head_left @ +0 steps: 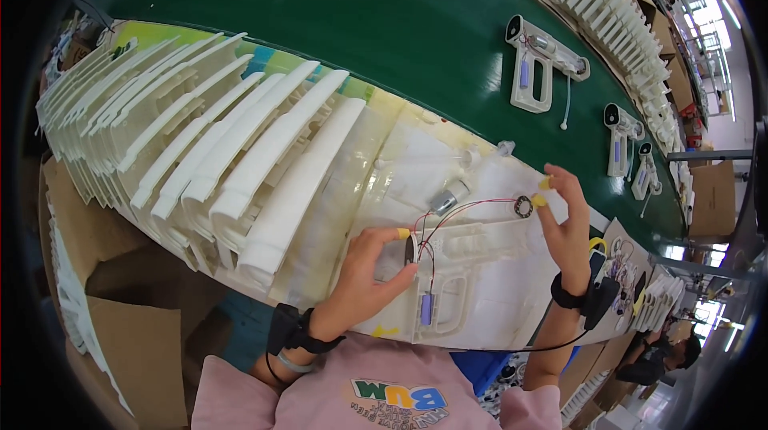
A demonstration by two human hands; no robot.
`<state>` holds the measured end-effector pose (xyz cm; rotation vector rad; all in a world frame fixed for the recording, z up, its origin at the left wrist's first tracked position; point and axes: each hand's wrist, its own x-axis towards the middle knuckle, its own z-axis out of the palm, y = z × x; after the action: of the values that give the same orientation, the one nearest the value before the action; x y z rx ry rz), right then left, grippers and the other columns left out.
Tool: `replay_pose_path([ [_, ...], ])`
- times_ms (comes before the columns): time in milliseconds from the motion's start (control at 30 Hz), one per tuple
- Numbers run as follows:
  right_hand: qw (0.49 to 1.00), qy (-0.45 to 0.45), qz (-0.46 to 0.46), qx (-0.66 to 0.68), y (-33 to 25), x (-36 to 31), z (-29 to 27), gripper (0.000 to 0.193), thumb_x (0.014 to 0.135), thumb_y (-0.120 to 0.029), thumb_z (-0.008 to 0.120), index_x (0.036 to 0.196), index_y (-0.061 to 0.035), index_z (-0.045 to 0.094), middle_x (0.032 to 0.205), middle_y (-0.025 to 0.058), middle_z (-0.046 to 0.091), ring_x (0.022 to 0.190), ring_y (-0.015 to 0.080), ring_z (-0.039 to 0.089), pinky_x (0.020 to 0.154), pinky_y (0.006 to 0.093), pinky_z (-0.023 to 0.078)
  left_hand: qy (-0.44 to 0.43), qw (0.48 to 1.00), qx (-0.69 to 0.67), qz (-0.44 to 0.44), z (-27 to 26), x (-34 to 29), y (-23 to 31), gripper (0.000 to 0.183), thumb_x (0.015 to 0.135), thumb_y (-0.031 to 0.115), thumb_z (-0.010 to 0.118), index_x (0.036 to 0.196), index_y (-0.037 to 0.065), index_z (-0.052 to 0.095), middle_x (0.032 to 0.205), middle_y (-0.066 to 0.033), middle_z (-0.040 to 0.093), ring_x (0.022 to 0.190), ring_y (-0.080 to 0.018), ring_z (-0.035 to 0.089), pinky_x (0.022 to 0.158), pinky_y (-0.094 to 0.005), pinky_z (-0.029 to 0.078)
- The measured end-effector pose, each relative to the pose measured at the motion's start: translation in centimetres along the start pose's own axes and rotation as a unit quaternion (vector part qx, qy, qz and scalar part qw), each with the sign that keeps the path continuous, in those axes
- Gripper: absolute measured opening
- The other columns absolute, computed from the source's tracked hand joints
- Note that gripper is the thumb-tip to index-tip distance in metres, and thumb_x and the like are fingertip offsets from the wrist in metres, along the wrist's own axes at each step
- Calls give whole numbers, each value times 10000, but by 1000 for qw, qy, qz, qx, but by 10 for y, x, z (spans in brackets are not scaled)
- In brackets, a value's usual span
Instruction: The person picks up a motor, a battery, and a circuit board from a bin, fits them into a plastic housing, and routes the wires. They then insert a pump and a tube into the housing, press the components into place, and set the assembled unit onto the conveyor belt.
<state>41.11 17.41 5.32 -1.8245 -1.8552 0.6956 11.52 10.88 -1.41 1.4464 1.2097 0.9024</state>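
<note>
My left hand (370, 272) pinches a round dark end piece (411, 248) at the left end of a white gun-shaped housing half (466, 296). Thin red and black wires run out from there. They lead to a purple cylindrical battery cell (427, 309) in the handle, a silver motor (450, 197) lying above the housing, and a small dark ring-shaped board (523, 207). My right hand (566, 226) is beside that ring, its thumb tip close to it and its fingers apart. Yellow covers sit on fingertips of both hands.
A long row of white shells (280, 150) stands at left on the worktop. Beyond lies a green conveyor belt (376, 22) carrying several partly assembled units (531, 86). A cardboard box (136, 350) sits lower left. Loose wires (620, 270) lie at right; a person (660, 358) is farther off.
</note>
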Motion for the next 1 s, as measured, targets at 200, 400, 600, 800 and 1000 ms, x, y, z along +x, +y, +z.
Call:
replay_pose_path([
  [200,984,-48,-128,-118,11,10,25,179,689,44,699,854,-5,651,1222,153,604,1143,323,551,949,371,431,5,1000,-2,11,2,2,0,430,777,61,724,1172,26,560,1129,-113,608,1064,-255,577,925,-333,429],
  [400,983,25,-175,-55,-63,24,8,231,689,79,683,902,-5,656,998,134,666,902,288,645,756,321,510,-7,999,10,37,6,4,-6,414,773,25,709,1156,22,551,1146,-96,611,1053,-212,571,931,-314,423],
  [600,971,-80,-217,53,-100,60,35,333,716,57,633,1041,-13,609,980,130,665,874,299,646,767,344,513,26,1000,10,12,13,-3,-13,395,780,-1,696,1135,14,523,1173,-116,613,1051,-196,561,951,-305,407],
  [800,947,-142,-257,-130,-34,34,59,318,707,46,596,1015,-32,615,1024,98,644,955,272,612,828,365,464,32,998,-21,50,16,0,-13,355,750,-35,699,1024,34,483,1208,-139,610,1030,-202,567,957,-311,402],
  [1000,913,-83,-301,-263,-50,9,37,292,699,11,612,986,-40,632,990,55,616,913,238,578,823,355,415,42,999,-17,20,15,-1,-10,356,739,-34,696,954,52,427,1193,-163,607,1047,-203,562,950,-321,400],
])
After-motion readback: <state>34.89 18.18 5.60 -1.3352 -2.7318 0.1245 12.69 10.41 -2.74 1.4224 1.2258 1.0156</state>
